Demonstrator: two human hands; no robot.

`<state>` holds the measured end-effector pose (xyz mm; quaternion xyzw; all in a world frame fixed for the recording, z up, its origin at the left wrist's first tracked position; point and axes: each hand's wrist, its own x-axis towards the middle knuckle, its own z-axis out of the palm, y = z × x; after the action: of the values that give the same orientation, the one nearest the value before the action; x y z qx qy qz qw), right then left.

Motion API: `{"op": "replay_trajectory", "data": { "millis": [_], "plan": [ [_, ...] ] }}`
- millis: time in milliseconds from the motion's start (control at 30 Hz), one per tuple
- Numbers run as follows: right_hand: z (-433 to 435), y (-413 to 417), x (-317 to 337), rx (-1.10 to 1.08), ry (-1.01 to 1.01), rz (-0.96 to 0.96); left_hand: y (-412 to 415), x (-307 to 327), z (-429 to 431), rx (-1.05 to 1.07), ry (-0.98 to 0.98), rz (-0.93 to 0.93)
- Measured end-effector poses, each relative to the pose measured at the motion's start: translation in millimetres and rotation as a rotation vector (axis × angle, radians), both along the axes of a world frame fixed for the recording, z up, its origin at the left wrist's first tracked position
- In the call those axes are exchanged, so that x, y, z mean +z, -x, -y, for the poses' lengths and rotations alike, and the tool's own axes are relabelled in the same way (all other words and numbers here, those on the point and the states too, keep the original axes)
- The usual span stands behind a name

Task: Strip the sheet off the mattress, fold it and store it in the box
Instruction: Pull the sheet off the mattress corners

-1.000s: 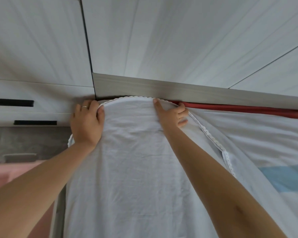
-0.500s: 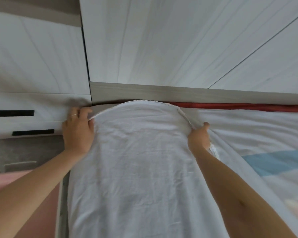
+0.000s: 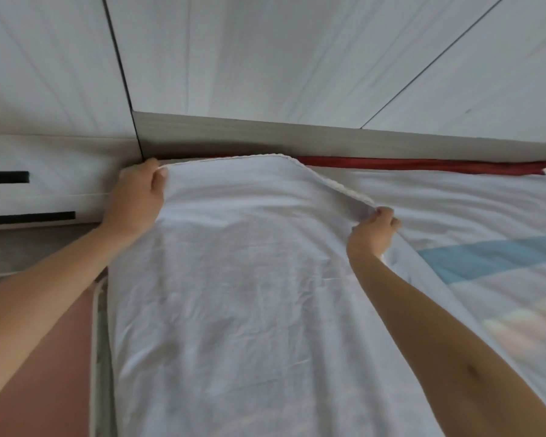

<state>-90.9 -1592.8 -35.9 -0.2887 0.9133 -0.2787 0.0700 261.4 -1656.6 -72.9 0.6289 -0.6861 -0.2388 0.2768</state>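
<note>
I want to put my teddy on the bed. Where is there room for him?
A flat white patch lies right of the right hand, between the red strip and the blue stripe. The sheet between the arms is bare too, but both hands hold it. The far corner is tight: the left hand grips the sheet beside the drawers.

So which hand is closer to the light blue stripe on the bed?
Right. The right hand pinches the white fabric sheet just left of the light blue stripe; the left hand grips it farther left.
</note>
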Motion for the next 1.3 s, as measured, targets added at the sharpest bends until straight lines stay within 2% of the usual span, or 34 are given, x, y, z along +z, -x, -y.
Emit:
{"op": "replay_trajectory", "data": {
  "millis": [67,133,233,333,433,533,567,667,767,833,900,1000,1100,1200,1300],
  "plan": [
    [19,3,21,-0.109,0.280,0.105,-13,18,-18,0.017,-0.092,-0.202],
    [40,9,42,-0.199,0.368,0.169,-25,30,-38,0.092,-0.197,-0.260],
    [66,4,51,-0.126,0.255,0.145,-33,28,-45,0.151,-0.269,-0.163],
    [81,-1,27,-0.009,0.097,0.185,-36,9,-22,0.225,-0.280,-0.119],
    [92,-1,4,0.122,-0.109,0.197,-44,-18,-10,0.292,-0.251,-0.031],
    [92,-3,-28,0.259,-0.388,0.117,-43,-33,-12,0.242,-0.172,0.066],
    [90,-4,-35,0.270,-0.416,0.087,-41,-32,-11,0.233,-0.135,0.088],
    [85,-16,-46,0.294,-0.306,0.013,-38,-26,-6,0.192,-0.108,0.079],
    [82,-17,-43,0.478,-0.206,0.044,-35,-12,1,0.080,-0.071,0.087],
    [77,-14,-41,0.592,-0.207,0.035,-28,-4,5,-0.009,-0.029,0.118],
    [75,-8,-37,0.667,-0.255,-0.088,-19,-2,12,-0.026,-0.044,0.079],
    [86,8,-24,0.613,-0.259,-0.285,-8,-7,23,0.039,-0.107,-0.059],
    [106,22,-12,0.582,-0.385,-0.355,1,-20,34,0.079,-0.101,0.027],
    [116,20,-17,0.589,-0.595,-0.319,5,-32,37,0.127,-0.016,0.158],
    [112,13,-32,0.489,-0.720,-0.156,9,-39,36,0.163,0.045,0.227]
  ]
}}
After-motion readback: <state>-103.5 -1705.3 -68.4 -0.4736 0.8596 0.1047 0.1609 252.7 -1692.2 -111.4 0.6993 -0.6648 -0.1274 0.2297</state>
